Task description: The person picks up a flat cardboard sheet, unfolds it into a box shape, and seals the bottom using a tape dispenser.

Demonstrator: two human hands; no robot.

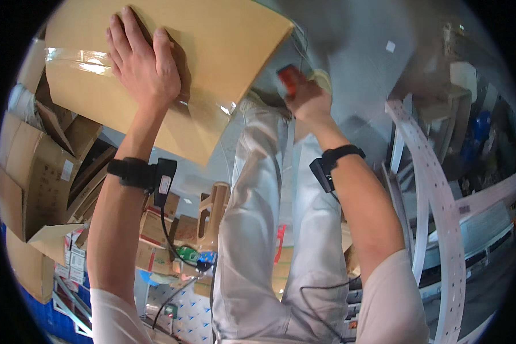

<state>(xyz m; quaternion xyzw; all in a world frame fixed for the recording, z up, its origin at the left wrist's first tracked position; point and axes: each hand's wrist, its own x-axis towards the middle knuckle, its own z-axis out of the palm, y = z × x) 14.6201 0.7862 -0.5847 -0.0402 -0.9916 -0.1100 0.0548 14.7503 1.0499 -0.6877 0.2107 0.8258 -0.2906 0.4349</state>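
My left hand (145,63) lies flat on top of a large brown cardboard box (223,49), fingers stretched out, near a strip of clear shiny tape (77,60) that crosses its left part. To the right of the box, my right hand (311,103) is closed around a small red hand-held tool (290,78) with a dark end. Motion blurs the tool, so its exact kind does not show. It is held just off the box's right edge, above the grey floor (361,74).
Open cardboard boxes (46,166) are piled at the left. White perforated metal uprights (436,189) stand close by my right arm, with shelving and clutter beyond. Smaller cartons (155,229) lie behind my legs. Black cables (169,241) run from the straps on my forearms.
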